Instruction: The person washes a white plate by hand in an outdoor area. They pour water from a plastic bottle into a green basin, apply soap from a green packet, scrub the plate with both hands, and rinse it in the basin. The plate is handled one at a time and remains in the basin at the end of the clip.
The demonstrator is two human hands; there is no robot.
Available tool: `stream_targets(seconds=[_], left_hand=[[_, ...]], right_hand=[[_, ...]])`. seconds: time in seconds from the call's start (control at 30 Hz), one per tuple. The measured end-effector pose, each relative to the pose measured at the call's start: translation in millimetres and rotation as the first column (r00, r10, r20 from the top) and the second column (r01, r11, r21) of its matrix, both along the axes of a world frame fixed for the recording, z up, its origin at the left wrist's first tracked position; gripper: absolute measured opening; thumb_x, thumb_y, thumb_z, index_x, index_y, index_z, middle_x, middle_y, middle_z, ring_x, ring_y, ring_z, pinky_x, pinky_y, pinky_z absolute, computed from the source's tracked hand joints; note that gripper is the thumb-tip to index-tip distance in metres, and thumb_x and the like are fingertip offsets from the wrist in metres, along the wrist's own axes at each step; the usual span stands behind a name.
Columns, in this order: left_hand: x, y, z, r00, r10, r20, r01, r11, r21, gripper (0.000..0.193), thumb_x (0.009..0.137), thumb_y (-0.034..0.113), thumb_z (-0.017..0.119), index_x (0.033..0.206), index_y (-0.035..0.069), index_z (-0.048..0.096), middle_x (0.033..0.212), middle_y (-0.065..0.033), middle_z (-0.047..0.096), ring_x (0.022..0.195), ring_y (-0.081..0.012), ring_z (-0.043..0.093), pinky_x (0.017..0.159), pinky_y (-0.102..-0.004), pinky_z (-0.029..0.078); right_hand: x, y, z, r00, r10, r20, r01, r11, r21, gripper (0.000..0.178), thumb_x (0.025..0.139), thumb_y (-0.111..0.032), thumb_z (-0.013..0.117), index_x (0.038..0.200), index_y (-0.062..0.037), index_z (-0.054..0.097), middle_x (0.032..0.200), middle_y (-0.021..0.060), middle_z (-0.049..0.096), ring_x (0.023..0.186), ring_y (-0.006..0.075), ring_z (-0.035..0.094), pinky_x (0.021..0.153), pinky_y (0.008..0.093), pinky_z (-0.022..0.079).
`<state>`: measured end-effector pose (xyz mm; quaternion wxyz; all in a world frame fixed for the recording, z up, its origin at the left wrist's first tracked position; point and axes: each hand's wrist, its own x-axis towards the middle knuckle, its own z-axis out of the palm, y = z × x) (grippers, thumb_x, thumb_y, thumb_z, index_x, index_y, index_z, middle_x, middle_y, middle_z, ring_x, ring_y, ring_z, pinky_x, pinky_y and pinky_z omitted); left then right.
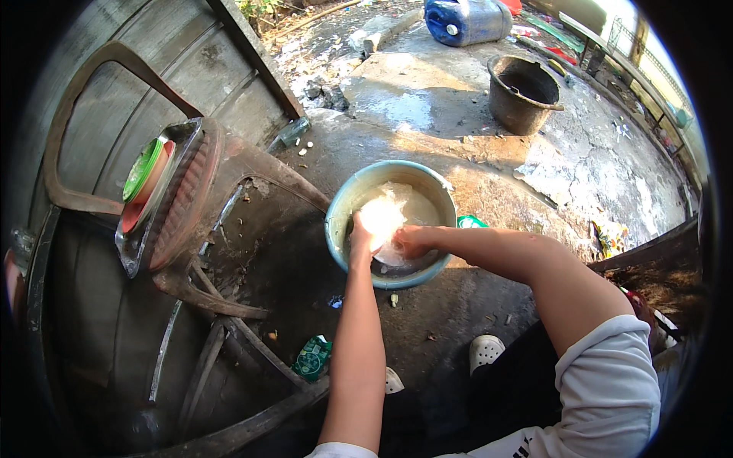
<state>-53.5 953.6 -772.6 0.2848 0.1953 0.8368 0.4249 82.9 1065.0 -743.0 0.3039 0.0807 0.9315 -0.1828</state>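
Observation:
A round basin (333,229) with a light blue rim stands on the ground in front of me, holding cloudy water (426,204) and some suds. Both my hands are down inside it. My left hand (360,235) grips the side of a white, roundish thing (382,217), so washed out by sunlight that its kind is hard to tell. My right hand (413,242) is at the thing's lower right edge, its fingers curled and partly hidden in the suds; whether it holds anything does not show.
Left, a worn plastic chair (252,164) bears a metal tray (183,164) with a green dish (142,172) and reddish dishes. A dark bucket (515,114) and blue jerrycan (466,21) stand beyond the basin. A glass bottle (290,134) and green packet (311,359) lie nearby.

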Motion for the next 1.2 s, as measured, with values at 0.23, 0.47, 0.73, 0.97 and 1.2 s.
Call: stream_targets(seconds=[0.23,0.47,0.73,0.97,1.2], left_hand=[[-7.8,6.0,-14.1,0.998,0.065,-0.012,-0.066,0.994,-0.086,0.04,0.084,0.027,0.074,0.115,0.003,0.069,0.113,-0.0178,0.071,0.104,-0.0275,0.068,0.084,-0.0403,0.054],[24.4,-12.1,65.0,0.94,0.062,-0.336,-0.103,0.989,-0.105,0.035,0.087,0.011,0.058,0.122,0.007,0.059,0.121,-0.0207,0.067,0.113,-0.0429,0.062,0.097,-0.0509,0.049],[11.5,-39.7,146.4,0.876,0.138,-0.462,-0.131,0.99,0.049,0.021,0.098,0.014,0.054,0.115,0.005,0.06,0.109,-0.024,0.069,0.105,-0.0443,0.065,0.086,-0.0528,0.052],[7.4,-51.0,147.5,0.932,0.315,-0.178,-0.211,0.873,0.439,0.028,0.104,0.018,0.05,0.112,-0.006,0.062,0.102,-0.025,0.07,0.093,-0.0382,0.069,0.082,-0.0444,0.052],[17.1,-30.0,81.9,0.973,0.097,0.209,-0.153,0.951,0.27,0.031,0.098,0.013,0.053,0.119,-0.008,0.059,0.108,-0.0193,0.068,0.096,-0.0243,0.068,0.082,-0.0378,0.052]], right_hand=[[15.1,0.0,2.5,0.976,-0.047,-0.214,0.082,0.984,0.156,0.047,0.089,-0.025,0.058,0.133,-0.0085,0.058,0.13,0.0199,0.062,0.124,0.0385,0.058,0.105,0.046,0.046],[20.2,54.3,33.3,0.817,-0.29,-0.498,0.256,0.957,-0.138,0.033,0.089,-0.02,0.062,0.119,-0.0078,0.064,0.112,0.0195,0.067,0.11,0.0363,0.063,0.097,0.0452,0.05],[49.5,67.4,78.6,0.704,-0.627,-0.334,0.386,0.732,-0.561,0.041,0.092,-0.031,0.068,0.12,-0.0019,0.062,0.108,0.0163,0.067,0.093,0.0281,0.068,0.077,0.0384,0.057],[57.2,36.6,107.3,0.565,-0.749,0.346,0.656,0.153,-0.739,0.068,0.1,-0.055,0.052,0.134,0.0037,0.051,0.113,0.0238,0.065,0.101,0.0304,0.071,0.079,0.0392,0.061],[62.8,34.4,108.7,0.394,-0.859,0.325,0.504,-0.094,-0.859,0.04,0.09,-0.013,0.062,0.122,0.0097,0.057,0.107,0.0222,0.069,0.094,0.0316,0.072,0.081,0.0443,0.064]])
